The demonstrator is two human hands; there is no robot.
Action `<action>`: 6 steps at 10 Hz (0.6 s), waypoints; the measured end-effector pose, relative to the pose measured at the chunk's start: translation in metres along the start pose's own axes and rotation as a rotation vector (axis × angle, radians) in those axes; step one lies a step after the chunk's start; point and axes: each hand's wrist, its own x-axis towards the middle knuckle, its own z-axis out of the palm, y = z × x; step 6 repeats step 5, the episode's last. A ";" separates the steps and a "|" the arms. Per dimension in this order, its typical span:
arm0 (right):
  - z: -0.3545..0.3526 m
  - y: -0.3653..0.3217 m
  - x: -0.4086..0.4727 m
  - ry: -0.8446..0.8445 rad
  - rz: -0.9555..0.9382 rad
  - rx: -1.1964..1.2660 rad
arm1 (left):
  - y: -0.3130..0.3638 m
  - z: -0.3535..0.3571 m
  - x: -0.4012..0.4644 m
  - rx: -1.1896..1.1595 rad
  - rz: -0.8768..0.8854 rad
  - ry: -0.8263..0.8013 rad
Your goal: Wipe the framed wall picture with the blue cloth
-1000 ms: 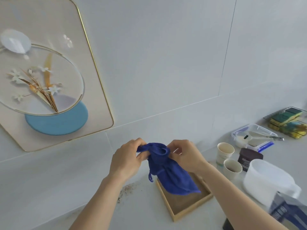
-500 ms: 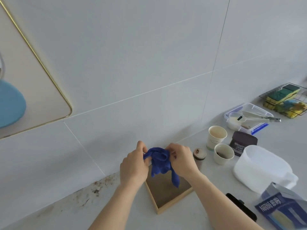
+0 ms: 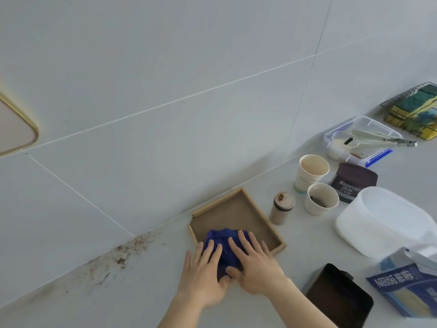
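The blue cloth (image 3: pixel 225 249) lies bunched in the near corner of a shallow wooden tray (image 3: pixel 257 209) on the counter. My left hand (image 3: pixel 203 273) and my right hand (image 3: pixel 255 263) both rest flat on top of it, fingers spread, pressing it down. Only the gold-edged lower right corner of the framed wall picture (image 3: pixel 14 133) shows, at the far left edge on the tiled wall, well away from both hands.
Right of the tray stand a small lidded jar (image 3: pixel 281 210), two paper cups (image 3: pixel 309 172), a dark cocoa tub (image 3: pixel 352 182), a white container (image 3: pixel 383 223) and a clip-lid box (image 3: pixel 361 140). A sponge rack (image 3: pixel 413 110), a blue carton (image 3: pixel 406 287) and a black object (image 3: pixel 338 297) sit nearby. Brown crumbs (image 3: pixel 123 254) soil the wall joint.
Both hands lowered the cloth from in front of the wall down into the tray and flattened onto it. The view swung right and down, so the picture slid almost out of sight.
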 end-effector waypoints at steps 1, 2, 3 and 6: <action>0.009 0.000 0.003 -0.038 0.032 -0.100 | -0.009 0.002 -0.006 0.110 -0.022 -0.027; 0.007 -0.003 0.005 -0.034 0.061 -0.139 | -0.019 -0.006 -0.015 0.136 -0.051 -0.038; 0.001 -0.007 0.001 -0.030 0.091 -0.154 | -0.035 -0.018 -0.027 0.176 -0.090 -0.013; -0.019 -0.025 -0.022 -0.019 0.104 -0.106 | -0.069 -0.042 -0.061 0.130 -0.182 0.072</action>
